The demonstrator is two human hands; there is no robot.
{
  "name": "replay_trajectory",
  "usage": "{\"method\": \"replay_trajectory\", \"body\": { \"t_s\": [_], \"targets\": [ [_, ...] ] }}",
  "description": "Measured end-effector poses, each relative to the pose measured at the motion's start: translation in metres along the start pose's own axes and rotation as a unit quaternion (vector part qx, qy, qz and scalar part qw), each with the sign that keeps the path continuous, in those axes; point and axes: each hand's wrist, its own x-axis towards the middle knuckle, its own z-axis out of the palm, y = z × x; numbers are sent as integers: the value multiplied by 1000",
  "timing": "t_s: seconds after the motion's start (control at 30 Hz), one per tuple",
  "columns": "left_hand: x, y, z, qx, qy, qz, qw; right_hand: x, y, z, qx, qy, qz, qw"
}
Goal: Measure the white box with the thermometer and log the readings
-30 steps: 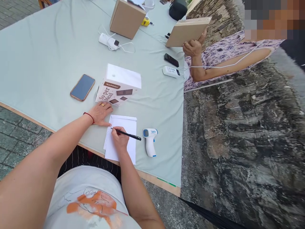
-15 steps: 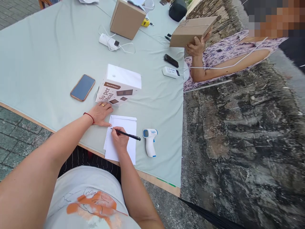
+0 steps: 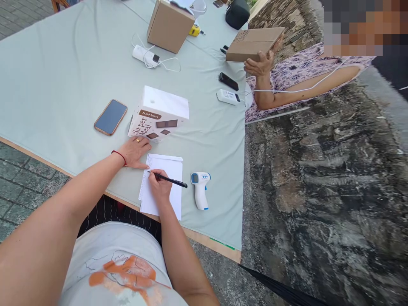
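My right hand (image 3: 160, 185) grips a black pen (image 3: 170, 180), its tip at the upper left of a white notepad (image 3: 172, 199). Flat on the cloth, with fingers spread, rests my left hand (image 3: 136, 152); its thumb reaches the pad's left edge. The left fingertips lie at the foot of a white "Super Meal" box (image 3: 165, 104), which stands upright just beyond the pad. To the right of the pad lies a white and blue infrared thermometer (image 3: 200, 190). A phone (image 3: 111, 117) with a dark screen lies left of the box.
Across the table another person's hand (image 3: 262, 63) holds a flat cardboard box (image 3: 253, 42). A larger cardboard box (image 3: 170, 27) stands at the back. A white device with a cable (image 3: 145, 55), a black object (image 3: 228, 81) and a white power strip (image 3: 228, 97) lie on the tablecloth (image 3: 63, 85).
The other person's cardboard box has tilted and shifted slightly left. My hands stay in place, the pen's rear end moving only a hair.
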Motion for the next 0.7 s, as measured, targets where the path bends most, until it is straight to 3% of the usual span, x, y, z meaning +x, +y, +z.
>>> {"method": "replay_trajectory", "body": {
  "t_s": [0.7],
  "targets": [
    [1, -1, 3, 10, 9, 2, 1000, -1, 0, -1, -13, -1, 1, 1000]
  ]
}}
